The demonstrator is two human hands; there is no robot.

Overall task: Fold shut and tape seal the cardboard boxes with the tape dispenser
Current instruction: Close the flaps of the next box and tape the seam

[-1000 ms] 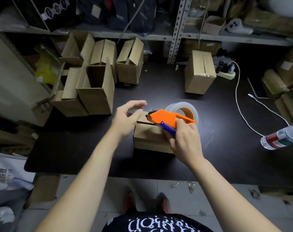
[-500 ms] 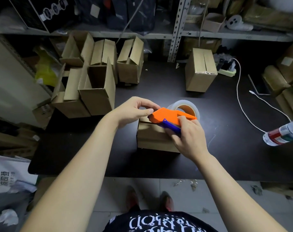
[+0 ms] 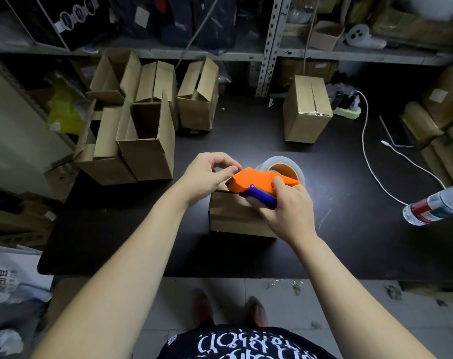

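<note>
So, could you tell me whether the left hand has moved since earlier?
Yes. Against the box, the left hand shifted right and now pinches the nose of the tape dispenser.

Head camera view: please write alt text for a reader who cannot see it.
A person's right hand holds an orange and blue tape dispenser over a cardboard box on a dark table, while the left hand pinches at the dispenser's front end. At the back left stand open boxes, at the back right a closed box.
</note>
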